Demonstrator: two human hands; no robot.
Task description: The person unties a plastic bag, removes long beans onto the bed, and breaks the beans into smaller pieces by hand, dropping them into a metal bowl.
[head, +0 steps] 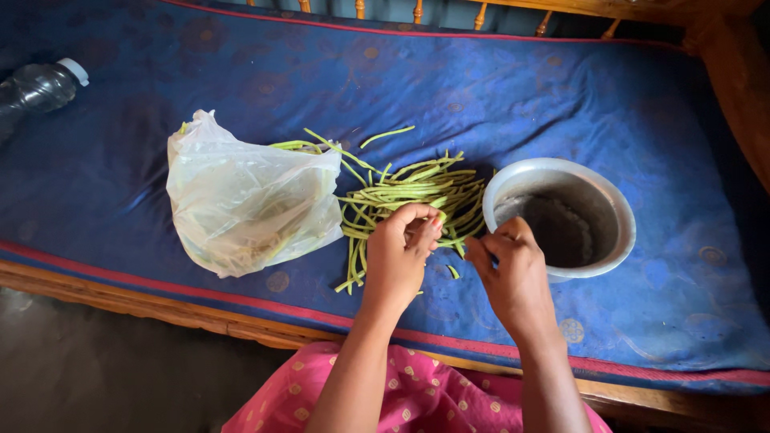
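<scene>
A loose heap of long green beans (pixel 405 192) lies on the blue patterned mattress (pixel 561 88). My left hand (pixel 399 256) is closed on a bean at the near edge of the heap. Just right of it, my right hand (pixel 513 273) pinches the other end of the same green bean, close to the rim of a round metal bowl (pixel 613 200). A short cut bean piece (pixel 454 272) rests on the mattress between my hands. A crumpled clear plastic bag (pixel 241 200) with a few beans poking out sits left of the heap.
A clear plastic bottle with a white cap (pixel 40 87) lies at the far left. The wooden bed frame (pixel 200 317) runs along the near edge, with wooden railing spindles at the back. Pink patterned cloth (pixel 425 393) covers my lap.
</scene>
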